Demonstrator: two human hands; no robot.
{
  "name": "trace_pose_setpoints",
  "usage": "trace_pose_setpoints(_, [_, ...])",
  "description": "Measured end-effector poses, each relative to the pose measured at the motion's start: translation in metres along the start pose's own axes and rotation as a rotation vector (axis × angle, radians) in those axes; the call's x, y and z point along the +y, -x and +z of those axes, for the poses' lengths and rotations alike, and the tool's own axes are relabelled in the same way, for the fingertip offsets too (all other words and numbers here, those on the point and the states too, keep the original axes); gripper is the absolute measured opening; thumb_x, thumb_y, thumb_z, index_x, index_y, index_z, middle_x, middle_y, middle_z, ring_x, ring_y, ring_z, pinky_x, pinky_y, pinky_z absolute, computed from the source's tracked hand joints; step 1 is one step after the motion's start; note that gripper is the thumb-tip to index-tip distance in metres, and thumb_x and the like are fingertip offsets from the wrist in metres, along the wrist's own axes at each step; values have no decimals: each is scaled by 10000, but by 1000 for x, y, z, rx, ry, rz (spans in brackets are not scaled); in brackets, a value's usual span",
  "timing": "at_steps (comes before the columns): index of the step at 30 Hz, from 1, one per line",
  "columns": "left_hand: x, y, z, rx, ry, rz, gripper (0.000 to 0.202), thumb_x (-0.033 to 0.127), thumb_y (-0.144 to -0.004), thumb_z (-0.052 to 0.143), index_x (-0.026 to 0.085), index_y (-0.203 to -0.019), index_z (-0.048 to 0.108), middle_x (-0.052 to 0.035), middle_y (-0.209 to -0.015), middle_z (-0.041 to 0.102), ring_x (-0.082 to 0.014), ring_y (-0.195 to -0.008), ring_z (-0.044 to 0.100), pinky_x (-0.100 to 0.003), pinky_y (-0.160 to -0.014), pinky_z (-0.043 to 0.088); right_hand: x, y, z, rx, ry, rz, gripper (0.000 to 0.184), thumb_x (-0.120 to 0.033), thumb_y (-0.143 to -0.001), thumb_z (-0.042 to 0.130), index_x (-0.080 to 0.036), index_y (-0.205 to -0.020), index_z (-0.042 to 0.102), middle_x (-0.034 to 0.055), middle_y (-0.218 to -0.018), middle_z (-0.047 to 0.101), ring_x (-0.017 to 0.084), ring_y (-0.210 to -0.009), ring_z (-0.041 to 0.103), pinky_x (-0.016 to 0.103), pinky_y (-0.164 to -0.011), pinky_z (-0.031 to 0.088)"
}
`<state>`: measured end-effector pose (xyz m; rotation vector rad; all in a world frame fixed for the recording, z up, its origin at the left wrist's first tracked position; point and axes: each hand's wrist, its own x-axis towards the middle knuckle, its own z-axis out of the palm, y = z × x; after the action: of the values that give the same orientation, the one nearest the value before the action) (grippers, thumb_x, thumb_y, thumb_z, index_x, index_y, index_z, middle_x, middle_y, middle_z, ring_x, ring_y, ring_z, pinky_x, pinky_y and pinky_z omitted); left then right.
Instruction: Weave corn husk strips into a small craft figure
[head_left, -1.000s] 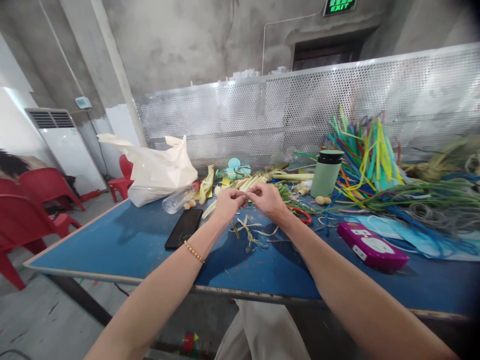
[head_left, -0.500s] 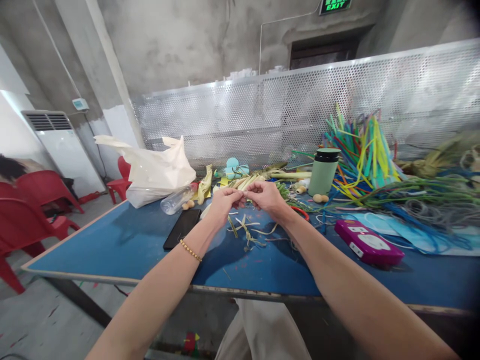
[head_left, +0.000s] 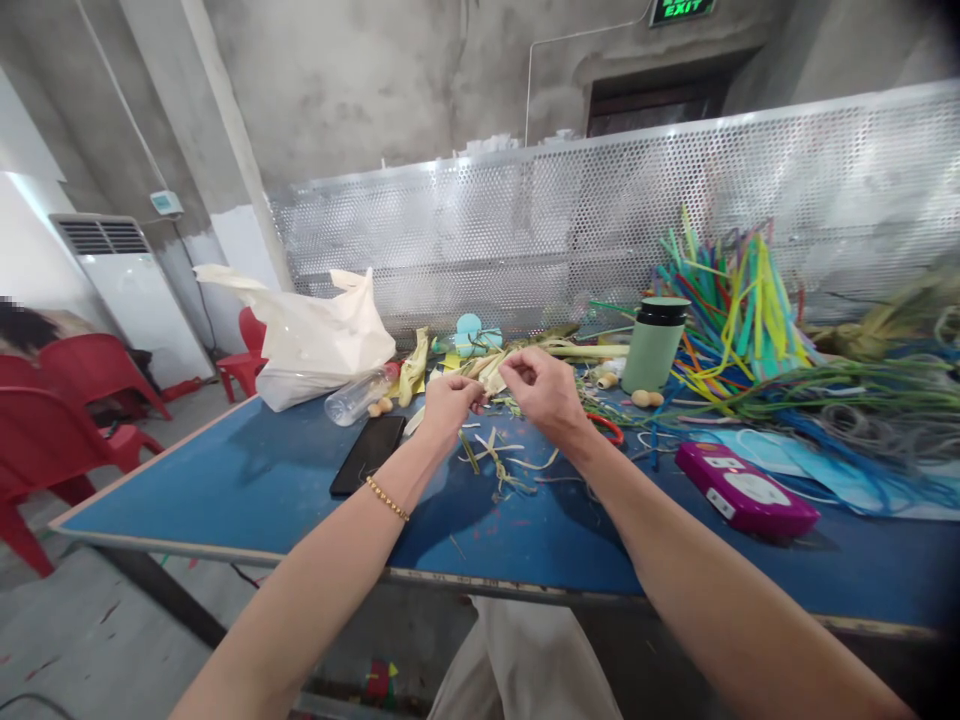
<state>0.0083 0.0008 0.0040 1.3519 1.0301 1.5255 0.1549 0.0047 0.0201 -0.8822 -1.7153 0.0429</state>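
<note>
My left hand (head_left: 452, 407) is closed in a pinch above the middle of the table; what its fingertips hold is too small to make out. Just to its right, and a little higher, my right hand (head_left: 549, 392) has thumb and fingers drawn together, their contents hidden. A small gap separates the hands. Behind them lie pale husk-like leaves (head_left: 493, 378), partly covered by the fingers. Below the hands, a little knotted piece of pale plant strips (head_left: 495, 455) rests on the blue table (head_left: 247, 490).
A black phone (head_left: 367, 455), a clear bottle (head_left: 352, 402) and a white plastic bag (head_left: 322, 340) are to the left. On the right stand a green cup (head_left: 655, 345), a purple box (head_left: 746, 490) and a heap of coloured strips (head_left: 757, 310). Perforated metal panels (head_left: 600, 220) rise behind.
My hands have come apart: the right has lifted slightly up and right of the left, where before their fingertips met. The view has shifted slightly.
</note>
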Motion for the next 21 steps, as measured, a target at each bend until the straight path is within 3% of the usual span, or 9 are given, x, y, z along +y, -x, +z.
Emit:
trace_pose_setpoints(3, [-1,-1,-1,-4,31,-28,111,158,-634,620,123,-529,629,-24,-517,595,-84,-453,481,-232,-472,290,0,5,5,-184,142,-155,102,-205,-822,611,-183,-742,671,36,-746,658,147,-669,567,265,-635,403])
trace_pose_setpoints(5, [-2,-1,-2,-14,56,-48,105,180,-636,643,121,-549,642,-33,-537,609,-83,-465,481,-231,-474,278,1,8,8,-226,231,-175,83,-203,-830,626,-189,-771,683,44,-797,670,159,-719,580,270,-652,397])
trace_pose_setpoints(14, [1,1,-2,-58,140,-86,99,221,-625,690,126,-613,666,-55,-644,652,-93,-518,520,-238,-496,301,4,8,8,-192,371,-165,93,-190,-863,590,-182,-808,665,64,-860,672,176,-770,587,274,-669,387])
trace_pose_setpoints(21, [0,2,0,-73,102,-22,92,181,-611,687,119,-679,691,-18,-591,616,-95,-524,525,-231,-506,340,7,6,9,-195,253,-46,72,-184,-823,580,-171,-792,644,50,-759,664,156,-664,560,268,-628,383])
